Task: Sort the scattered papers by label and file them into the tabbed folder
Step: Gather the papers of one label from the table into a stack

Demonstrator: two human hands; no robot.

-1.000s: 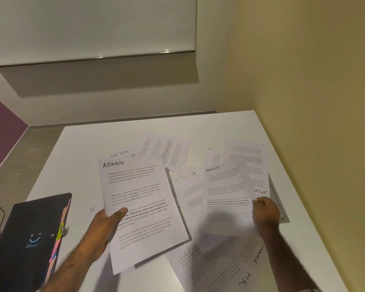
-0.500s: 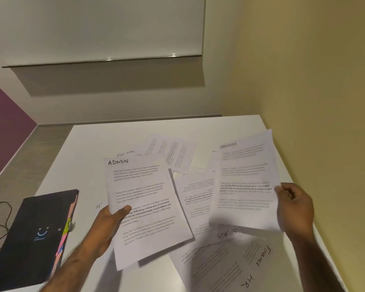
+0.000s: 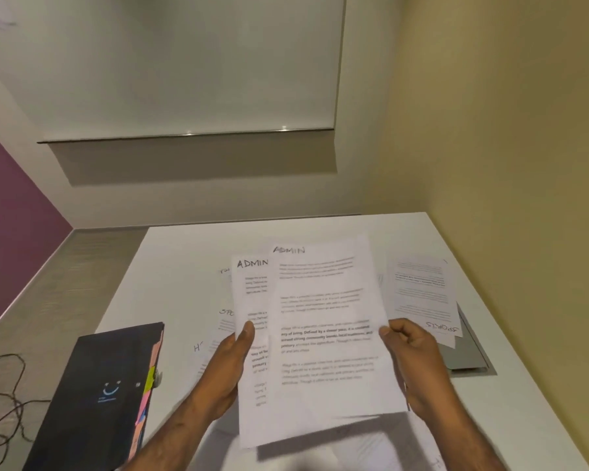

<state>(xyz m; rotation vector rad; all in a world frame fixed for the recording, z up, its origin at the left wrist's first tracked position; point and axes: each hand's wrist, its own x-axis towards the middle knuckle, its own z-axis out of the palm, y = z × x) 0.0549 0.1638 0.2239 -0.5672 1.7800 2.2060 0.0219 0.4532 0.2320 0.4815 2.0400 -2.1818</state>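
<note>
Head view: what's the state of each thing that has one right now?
Left hand: grips first ADMIN sheet.
Right hand: pinches second ADMIN sheet, held overlapping the first.
Black folder: closed, flat on table.
SPORTS sheet: lying flat, not filed.

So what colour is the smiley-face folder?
The folder is black, clearest in the head view.

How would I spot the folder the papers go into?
Find the white table; look at its near left corner. A flat black folder lies there, left of the left hand. Unlike the white sheets nearby, it shows a blue smiley face and coloured tabs along its right edge.
</note>
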